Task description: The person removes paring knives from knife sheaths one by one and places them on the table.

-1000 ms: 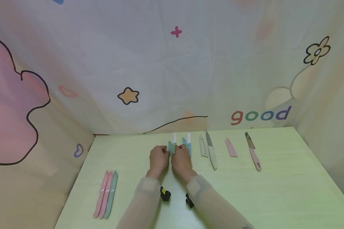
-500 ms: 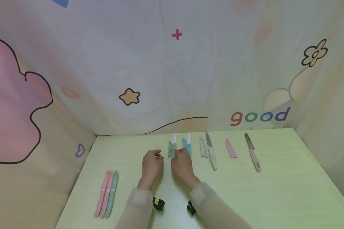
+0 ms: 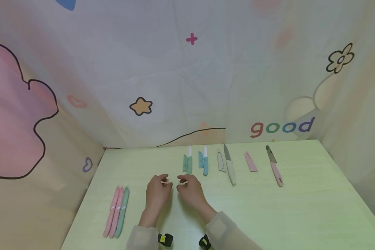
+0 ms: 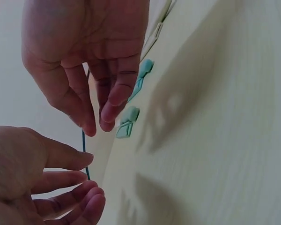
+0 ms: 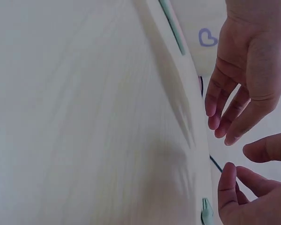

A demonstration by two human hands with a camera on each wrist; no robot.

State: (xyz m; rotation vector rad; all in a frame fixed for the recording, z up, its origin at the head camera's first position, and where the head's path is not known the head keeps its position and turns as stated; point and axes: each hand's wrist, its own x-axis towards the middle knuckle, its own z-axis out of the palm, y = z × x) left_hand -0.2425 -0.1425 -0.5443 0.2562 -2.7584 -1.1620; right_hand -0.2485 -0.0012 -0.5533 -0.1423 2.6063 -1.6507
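Note:
My left hand (image 3: 158, 192) hovers above the table with loosely bent fingers and nothing in them. Facing it across a small gap is my right hand (image 3: 192, 192), also holding nothing; both wrist views show the loose fingers apart. Just beyond the right hand lie a small green knife (image 3: 190, 163) with a white blade and its green sheath (image 3: 185, 163). Beside them are a blue knife (image 3: 205, 163) and a blue sheath (image 3: 201, 160). Farther right lie a white-handled knife (image 3: 230, 166), its white sheath (image 3: 221, 161), a pink sheath (image 3: 251, 162) and a pink-handled knife (image 3: 275, 168).
Two pink folding-style long-handled items (image 3: 114, 211) and a similar green one (image 3: 122, 212) lie side by side at the table's left. A printed curtain (image 3: 181, 86) stands behind the pale table (image 3: 300, 208). Black wrist devices (image 3: 165, 239) hang under both sleeves.
Both hands have let go of the green knife and sheath and drawn back toward the body. The left hand withdrew first, then the right. The green pair stays lying side by side.

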